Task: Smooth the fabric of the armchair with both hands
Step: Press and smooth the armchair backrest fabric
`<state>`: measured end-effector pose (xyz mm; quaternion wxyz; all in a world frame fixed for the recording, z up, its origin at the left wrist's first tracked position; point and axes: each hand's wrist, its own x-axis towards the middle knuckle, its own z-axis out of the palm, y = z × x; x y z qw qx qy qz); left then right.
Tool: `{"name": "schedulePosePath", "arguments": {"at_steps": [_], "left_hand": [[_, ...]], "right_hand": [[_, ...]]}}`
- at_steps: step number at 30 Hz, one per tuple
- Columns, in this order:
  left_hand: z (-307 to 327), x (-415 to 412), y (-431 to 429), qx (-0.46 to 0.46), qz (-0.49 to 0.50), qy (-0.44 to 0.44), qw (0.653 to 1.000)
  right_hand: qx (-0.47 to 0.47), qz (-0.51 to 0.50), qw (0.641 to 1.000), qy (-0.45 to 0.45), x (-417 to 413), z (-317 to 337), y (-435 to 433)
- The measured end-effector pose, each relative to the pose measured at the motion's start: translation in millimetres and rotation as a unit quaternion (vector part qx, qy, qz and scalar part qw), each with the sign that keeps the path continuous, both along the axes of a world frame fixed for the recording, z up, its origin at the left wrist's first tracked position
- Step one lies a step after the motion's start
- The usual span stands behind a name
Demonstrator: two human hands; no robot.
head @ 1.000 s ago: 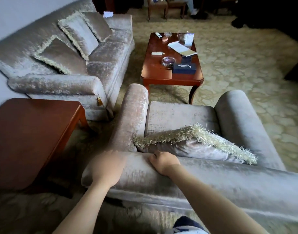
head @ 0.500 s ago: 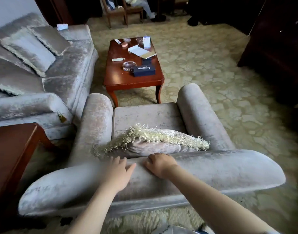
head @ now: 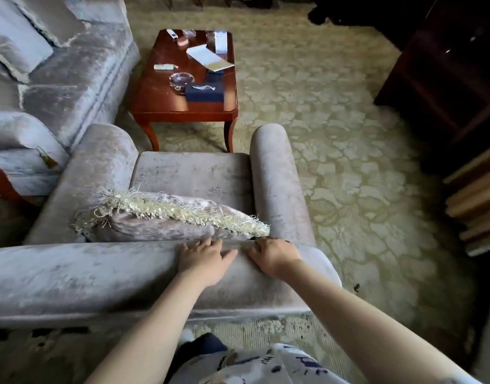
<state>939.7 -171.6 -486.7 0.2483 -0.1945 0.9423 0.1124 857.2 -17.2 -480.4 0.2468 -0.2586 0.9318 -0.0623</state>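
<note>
— Both hands have slid along the backrest top toward the chair's right end since half a second ago, and the view has swung with them. Where are they?

— Left hand lies flat on the top roll of the armchair, fingers spread wide and pointing toward the seat. Right hand rests just beside it, palm down, fingers loosely spread, their tips at the seam where the backrest meets the cushion. Neither grips anything.

— What crowds the chair?

— A fringed cushion leans against the backrest, touching it just ahead of both hands. Beyond the seat stands a wooden coffee table carrying a glass ashtray, a dark tissue box and an open booklet. A matching sofa sits to the left, near the chair's arm; dark wooden furniture stands well apart on the right, across the patterned carpet.

— Anything hard to read?

— The small items at the table's far end are too blurred to name. A red-brown side table is cut off at the left edge. The right fingertips are partly hidden by the cushion fringe.
</note>
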Motion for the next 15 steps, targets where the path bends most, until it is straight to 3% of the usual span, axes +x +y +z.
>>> {"name": "schedulePosePath", "arguments": {"at_steps": [7, 15], "left_hand": [[-13, -16, -1, 0.005, 0.007, -0.044, 0.999], [-37, -72, 5, 0.102, -0.014, -0.108, 0.989]], "right_hand": [[0.018, 0.001, 0.997, -0.080, -26, -13, 2], [0.031, -0.005, 0.990, -0.141, -53, -27, 0]]}}
